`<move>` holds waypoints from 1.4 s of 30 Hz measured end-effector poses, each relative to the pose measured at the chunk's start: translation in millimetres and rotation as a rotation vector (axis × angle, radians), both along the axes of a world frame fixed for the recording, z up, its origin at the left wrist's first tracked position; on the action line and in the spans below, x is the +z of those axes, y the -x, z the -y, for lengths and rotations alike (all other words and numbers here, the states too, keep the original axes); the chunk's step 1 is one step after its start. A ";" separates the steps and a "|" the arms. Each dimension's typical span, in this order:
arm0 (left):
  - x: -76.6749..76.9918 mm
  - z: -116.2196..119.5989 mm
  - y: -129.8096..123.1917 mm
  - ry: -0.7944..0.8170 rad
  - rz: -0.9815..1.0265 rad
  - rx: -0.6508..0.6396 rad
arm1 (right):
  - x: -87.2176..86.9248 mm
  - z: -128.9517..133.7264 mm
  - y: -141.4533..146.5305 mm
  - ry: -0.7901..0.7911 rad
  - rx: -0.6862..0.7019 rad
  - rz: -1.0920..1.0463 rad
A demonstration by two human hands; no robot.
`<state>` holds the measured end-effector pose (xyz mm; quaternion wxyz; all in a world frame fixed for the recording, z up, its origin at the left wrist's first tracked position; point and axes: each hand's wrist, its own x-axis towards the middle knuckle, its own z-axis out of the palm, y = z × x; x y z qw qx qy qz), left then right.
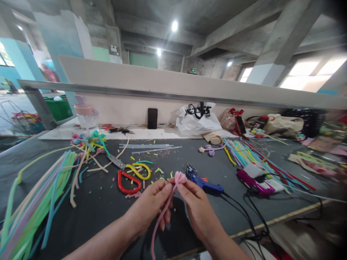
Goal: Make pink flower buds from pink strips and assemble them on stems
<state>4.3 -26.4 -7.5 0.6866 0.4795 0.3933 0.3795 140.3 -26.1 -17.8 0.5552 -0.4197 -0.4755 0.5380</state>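
Fuzzy pink pipe cleaner (165, 211) coiling at top into small rounded rosette, sitting pinched between fingertips of left hand (151, 204) and right hand (196, 209). Long straight tail hanging down toward viewer, hovering above dark grey table (89, 206).

Pink pipe cleaner (162, 216) is running off the bottom edge, its stem partly hiding behind the left hand (151, 204) fingers. Both forearms are getting cut by the bottom edge. Pile of coloured stems (32, 202) is spilling past the left edge. Right-side clutter (320, 151) is blurring out, unreadable. Bag (197, 119) print is too small to read.
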 end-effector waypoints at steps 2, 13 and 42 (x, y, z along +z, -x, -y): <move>0.0 0.3 -1.2 -0.031 -0.002 -0.024 | 2.1 0.7 1.0 0.007 0.026 0.009; -4.3 -1.3 -2.8 -0.009 -0.019 -0.042 | 14.3 4.7 2.4 -0.026 0.152 0.108; -1.5 -3.0 9.9 -0.461 -0.120 0.283 | 9.5 7.9 0.7 -0.476 -0.028 0.806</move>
